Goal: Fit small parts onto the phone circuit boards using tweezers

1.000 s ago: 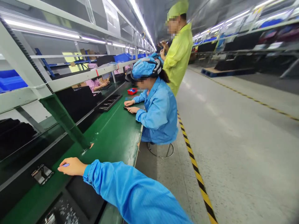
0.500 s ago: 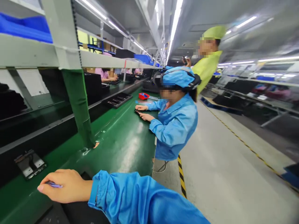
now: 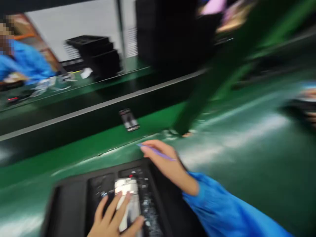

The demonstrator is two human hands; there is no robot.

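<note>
The picture is smeared by motion. My right hand [image 3: 168, 164], in a blue sleeve, rests at the far right corner of a black tray [image 3: 71, 197] and pinches a thin purple stick [image 3: 155, 152] between its fingers. My left hand [image 3: 115, 215] lies at the bottom edge with fingers spread over a shiny metal part [image 3: 125, 187] in the tray's middle pocket. The tray lies on the green belt [image 3: 234, 158]. A small metal part [image 3: 128, 119] sits on the black rail beyond the tray.
A green post [image 3: 204, 95] stands right of the small part. Black stacked trays [image 3: 98, 59] sit on the far side. A person in a blue coat [image 3: 24, 62] works at the far left. Another person's hands [image 3: 308, 105] show at the right edge.
The view has swung left and down from the aisle and the seated co-worker to the tray. My left hand has come into sight. My right hand still holds the purple stick.
</note>
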